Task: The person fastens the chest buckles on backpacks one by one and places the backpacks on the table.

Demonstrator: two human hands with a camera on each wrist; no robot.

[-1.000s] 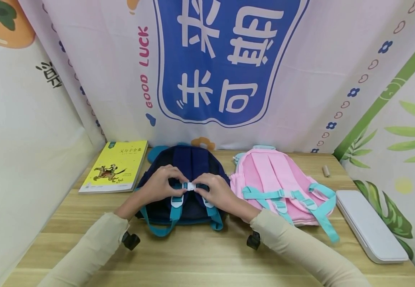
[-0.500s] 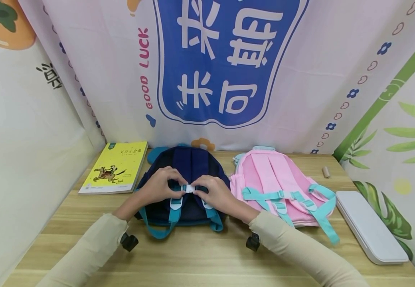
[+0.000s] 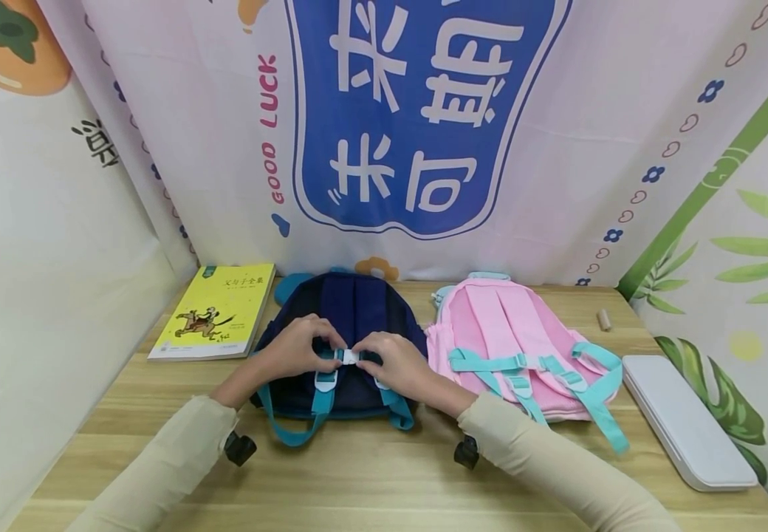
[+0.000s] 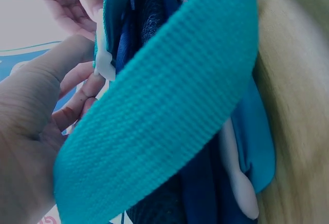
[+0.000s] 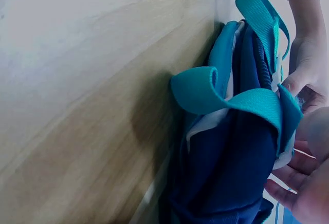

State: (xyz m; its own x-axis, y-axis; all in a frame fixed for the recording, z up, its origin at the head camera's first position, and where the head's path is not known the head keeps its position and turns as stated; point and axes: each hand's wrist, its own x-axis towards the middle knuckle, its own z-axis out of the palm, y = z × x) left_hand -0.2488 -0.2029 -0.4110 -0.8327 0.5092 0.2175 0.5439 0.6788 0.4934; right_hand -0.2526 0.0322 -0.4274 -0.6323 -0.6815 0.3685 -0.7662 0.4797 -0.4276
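A navy backpack (image 3: pixel 371 303) with teal straps lies back side up on the table. Over its middle, a white buckle (image 3: pixel 350 357) joins a teal chest strap. My left hand (image 3: pixel 297 346) pinches the buckle's left end between thumb and fingers. From the other side my right hand (image 3: pixel 397 363) pinches its right end, fingertips close to the left ones. In the left wrist view a wide teal strap (image 4: pixel 164 106) crosses in front and hides part of the hands' work. The right wrist view shows the looped strap (image 5: pixel 226 98) and the backpack's side, with the buckle hidden.
To the right lies a pink backpack (image 3: pixel 490 310) with mint straps. A yellow book (image 3: pixel 214 314) is at the left. A white case (image 3: pixel 686 421) and a small tan cylinder (image 3: pixel 603 319) lie on the right of the wooden table (image 3: pixel 357 480). A printed cloth (image 3: pixel 224 185) hangs behind.
Both hands keep their pinch on the buckle. It has shifted very slightly left and down, and the right hand's fingers have moved a little closer to the left hand.
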